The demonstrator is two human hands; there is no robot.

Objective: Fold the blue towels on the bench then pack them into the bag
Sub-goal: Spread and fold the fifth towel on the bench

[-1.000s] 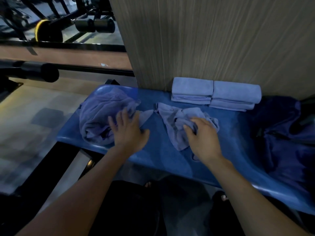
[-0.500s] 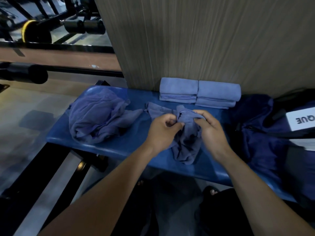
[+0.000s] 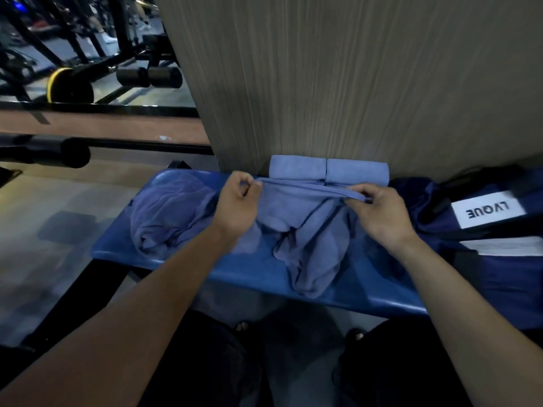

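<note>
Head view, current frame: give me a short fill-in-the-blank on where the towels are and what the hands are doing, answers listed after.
1. Both the left hand and the right hand pinch the top edge of the same ____.
2. The number of folded towels standing side by side against the wall is ____.
3. The crumpled towel lies on the bench to the ____ of the left hand.
4. The dark blue bag carries a white label reading ____.

Missing words: towel; two; left; LVQUE
</note>
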